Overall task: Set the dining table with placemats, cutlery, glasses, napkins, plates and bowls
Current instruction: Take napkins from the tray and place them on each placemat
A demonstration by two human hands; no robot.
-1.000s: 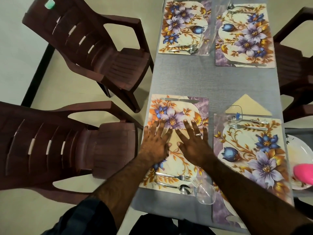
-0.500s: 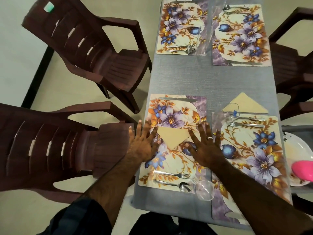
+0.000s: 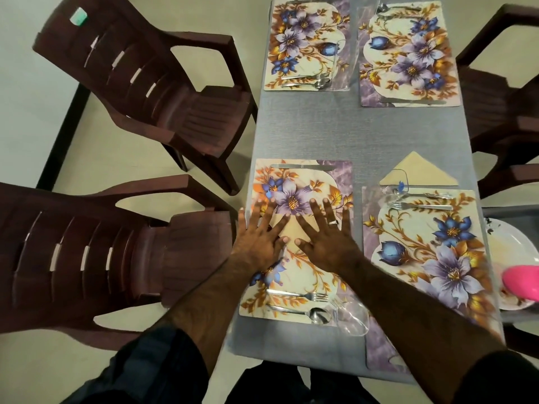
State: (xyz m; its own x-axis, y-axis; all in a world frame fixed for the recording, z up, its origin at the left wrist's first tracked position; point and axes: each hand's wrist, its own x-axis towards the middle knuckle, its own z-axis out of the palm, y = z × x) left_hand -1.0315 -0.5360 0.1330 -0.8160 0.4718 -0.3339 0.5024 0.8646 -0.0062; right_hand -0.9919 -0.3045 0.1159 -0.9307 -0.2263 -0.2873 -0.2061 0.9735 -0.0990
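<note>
A folded beige napkin (image 3: 290, 230) lies on the near-left floral placemat (image 3: 303, 176), mostly covered by my hands. My left hand (image 3: 258, 242) and my right hand (image 3: 326, 242) press flat on it with fingers spread. That mat also holds a knife (image 3: 300, 166) at its far edge, a fork (image 3: 297, 295) and a spoon (image 3: 303, 312) at its near edge, and a clear glass (image 3: 351, 320) at the corner. A second folded napkin (image 3: 417, 172) sits beyond the near-right placemat (image 3: 423, 258), beside a glass (image 3: 401, 182) and a fork (image 3: 420, 205).
Two more floral placemats (image 3: 303, 42) (image 3: 408, 53) with cutlery lie at the far end of the grey table (image 3: 350, 132). Brown plastic chairs (image 3: 140, 91) (image 3: 87, 252) stand on the left and another (image 3: 501, 97) on the right. A white plate (image 3: 507, 243) with a pink object (image 3: 522, 281) sits at the right edge.
My hands moved apart to the napkin's ends half a second ago, baring its middle, and have come back together flat over it.
</note>
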